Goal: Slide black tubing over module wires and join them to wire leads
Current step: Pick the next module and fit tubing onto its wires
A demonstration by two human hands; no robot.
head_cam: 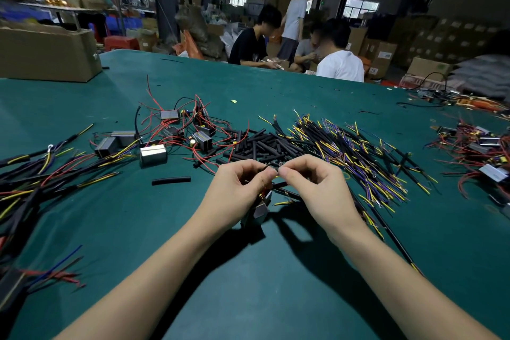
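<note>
Both hands meet over the green table (276,270). The left hand (237,188) and right hand (317,185) each pinch the thin wire ends (271,166) between thumb and forefinger, fingertips almost touching. A small module (258,211) hangs just below them, with a wire lead (287,193) running off to the right. Beyond the hands lies a pile of black tubing (259,143); a loose bundle of leads (353,152) is to its right, spare modules (190,130) to its left. A cardboard box (47,52) sits far left.

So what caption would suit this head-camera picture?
Both hands, left hand and right hand, pinch thin wires above a small grey module on the green table.
</note>
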